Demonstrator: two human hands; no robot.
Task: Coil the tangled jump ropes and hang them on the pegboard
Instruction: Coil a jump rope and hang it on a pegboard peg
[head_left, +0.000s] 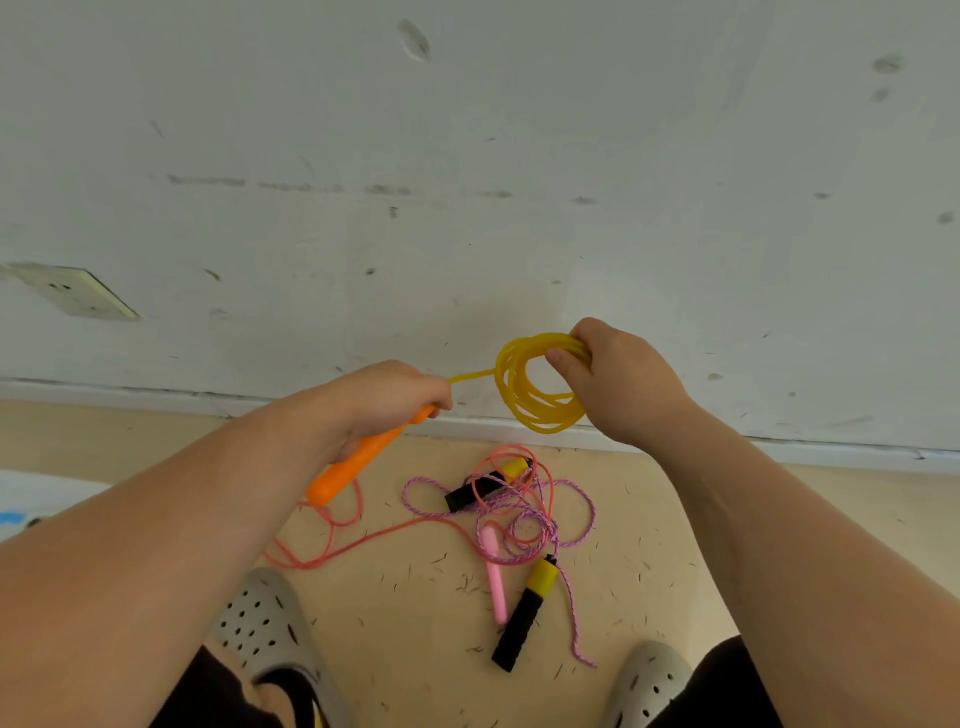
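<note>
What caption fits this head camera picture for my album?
Right hand holds yellow rope coils, left hand grips the orange handle, above tangled ropes on the floor.

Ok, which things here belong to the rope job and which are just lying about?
Job: yellow rope coil in right hand; orange handle in left hand; salmon rope, pink-purple braided rope, black-and-yellow handles, pink handle on floor.
Not the job: wall socket, grey clogs.

Yellow rope (545, 421) hangs coiled above tangled pink rope (494, 582) and purple rope (592, 512).
</note>
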